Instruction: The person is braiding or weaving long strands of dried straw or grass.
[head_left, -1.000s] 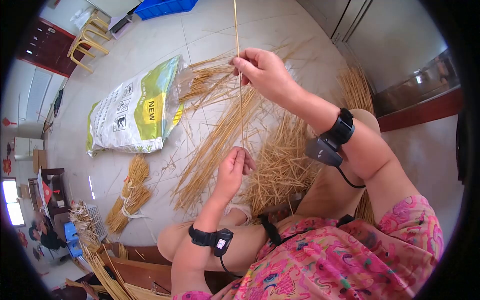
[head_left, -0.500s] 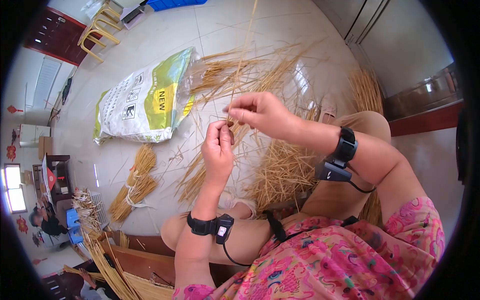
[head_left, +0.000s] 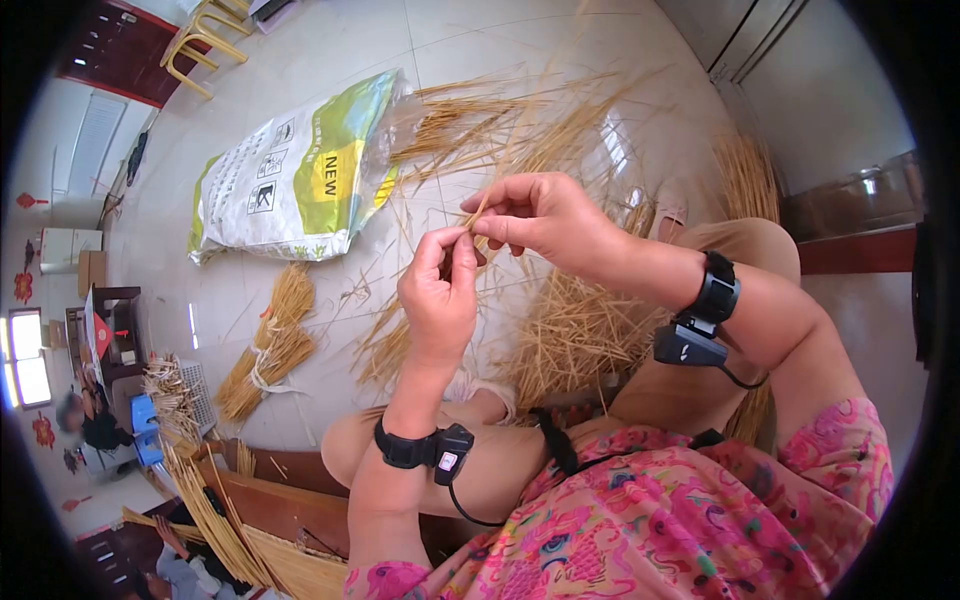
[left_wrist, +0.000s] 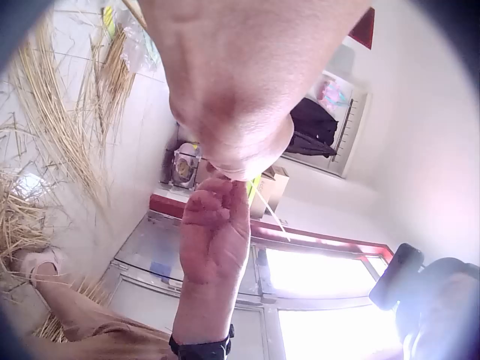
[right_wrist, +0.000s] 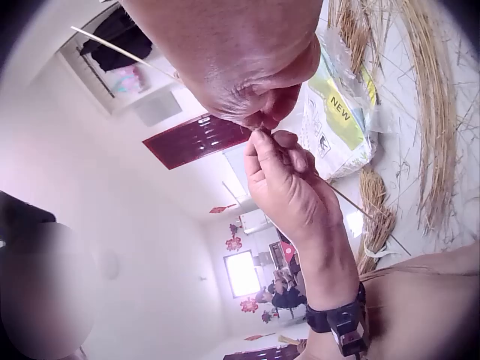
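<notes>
In the head view my left hand (head_left: 438, 290) and right hand (head_left: 560, 222) meet at the fingertips, above the straw-strewn floor. Both pinch one thin straw stalk (right_wrist: 120, 49) between thumb and fingers. Its pale end sticks out past my right hand in the right wrist view, and a darker length runs down behind my left hand. The part between the fingertips is mostly hidden. Below the hands lie long loose straws (head_left: 545, 150) and a heap of short straw pieces (head_left: 580, 335).
A white and green sack (head_left: 290, 185) lies on the tiled floor. Near it is a tied straw bundle (head_left: 265, 350); another bundle (head_left: 745, 178) stands by the metal cabinet at right. Long stalks lie across a wooden bench (head_left: 290, 500) at lower left. Yellow metal stools (head_left: 205, 45) stand far off.
My right hand has come down from high on the stalk to my left hand, which has risen a little. Their fingertips are now together. The head view has shifted slightly.
</notes>
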